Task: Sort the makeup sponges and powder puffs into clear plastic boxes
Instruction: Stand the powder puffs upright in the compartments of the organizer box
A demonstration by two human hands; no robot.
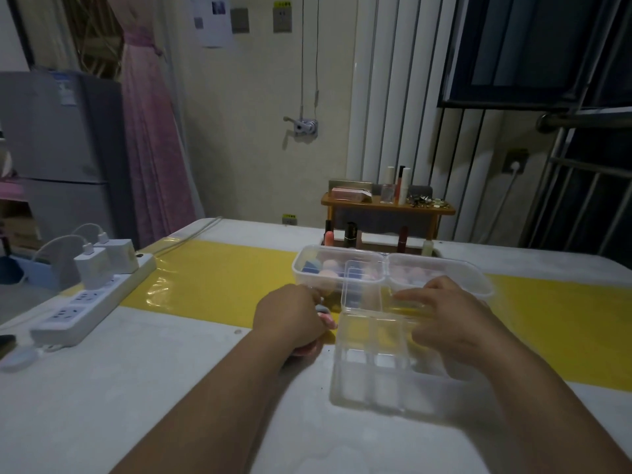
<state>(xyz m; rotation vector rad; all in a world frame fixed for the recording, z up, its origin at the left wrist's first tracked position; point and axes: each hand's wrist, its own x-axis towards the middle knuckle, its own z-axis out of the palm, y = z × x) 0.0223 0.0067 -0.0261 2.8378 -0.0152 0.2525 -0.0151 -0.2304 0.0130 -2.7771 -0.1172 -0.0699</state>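
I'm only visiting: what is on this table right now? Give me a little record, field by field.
Left hand: curled round a small pink sponge, blurred
Right hand: fingers laid on the divided clear box, whose lid stands raised
Left tub: blue and pink sponges inside
Right tub: pink puffs inside
Table's left side: power strip with two chargers plugged in
Behind the tubs: wooden shelf with cosmetics

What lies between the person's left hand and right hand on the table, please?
In the head view, the clear divided box sits between them, its lid standing open.
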